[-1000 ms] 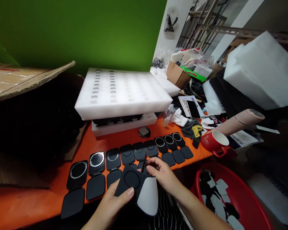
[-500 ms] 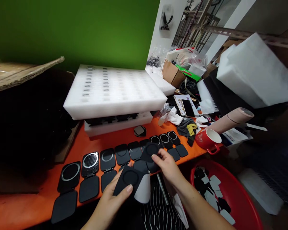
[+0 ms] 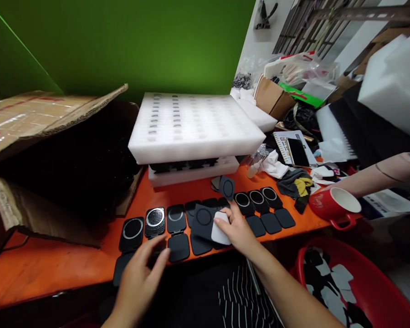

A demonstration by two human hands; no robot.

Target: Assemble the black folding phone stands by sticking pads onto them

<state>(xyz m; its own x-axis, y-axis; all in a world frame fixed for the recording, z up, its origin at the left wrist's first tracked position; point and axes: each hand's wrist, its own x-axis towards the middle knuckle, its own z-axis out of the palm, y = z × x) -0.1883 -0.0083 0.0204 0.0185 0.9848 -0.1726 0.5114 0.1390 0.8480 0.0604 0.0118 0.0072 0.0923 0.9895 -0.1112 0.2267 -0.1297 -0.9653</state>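
A row of black square folding pads (image 3: 177, 218), some with silver rings, lies along the front of the orange table (image 3: 54, 269). My right hand (image 3: 237, 230) is over the middle of the row. It pinches a black pad with a ring mark (image 3: 203, 217) and a pale grey sheet (image 3: 220, 235) under it. Another black hinged piece (image 3: 227, 187) stands tilted just above its fingers. My left hand (image 3: 140, 273) hovers with fingers spread over the pads at the row's left end and holds nothing.
Two white foam trays (image 3: 194, 132) are stacked behind the row. An open cardboard box (image 3: 37, 118) is at the left. A red mug (image 3: 331, 207), a pink tube (image 3: 379, 175), cloths and clutter fill the right. A red basin (image 3: 389, 305) with black and white pieces sits below.
My left hand let go of the black pad and dropped left toward the row's end. My right hand now holds that pad over the row. The view shifted left.
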